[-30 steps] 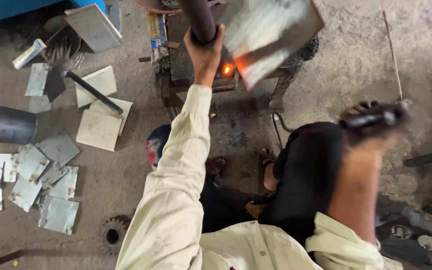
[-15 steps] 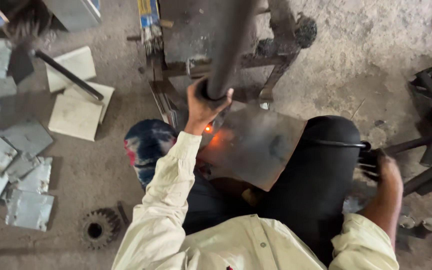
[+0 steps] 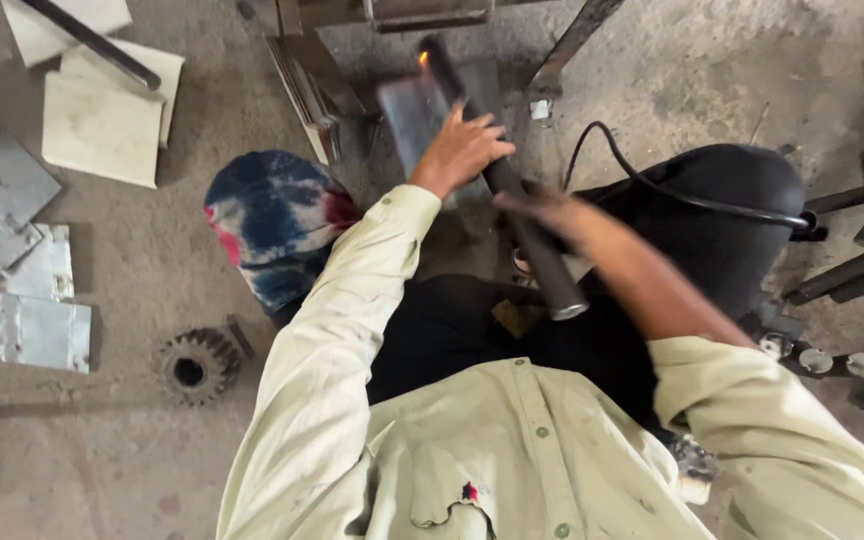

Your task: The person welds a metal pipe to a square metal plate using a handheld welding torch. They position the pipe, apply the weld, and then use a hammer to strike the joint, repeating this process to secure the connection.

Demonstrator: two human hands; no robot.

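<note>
Head cam looks straight down on a person squatting on a concrete floor, pale green shirt w/ sleeves, dark trousers. Nearest the body, the right arm crosses in front, blurred; the right hand sits against the dark metal pipe about mid-length, but blur means I can't tell if its fingers are closed on it or just touching. Pipe's lower cut end hangs over the lap, near the right knee; it runs up and left, away from the body. Left hand is just beyond, fingers curled over the pipe, palm down, pressing onto a grey steel plate under it; plate looks blurred. At the pipe's far tip there's a small orange glow, right by the plate's top edge. A black cable loops over the right knee. Left of the knees sits a blue-and-red tie-dye cloth bundle, touching the left sleeve in view. Further left on the floor: a toothed gear, a scatter of small grey sheet offcuts, then pale square plates w/ a dark rod lying across them. Beyond the plate, a steel frame's legs stand at the top edge.
</note>
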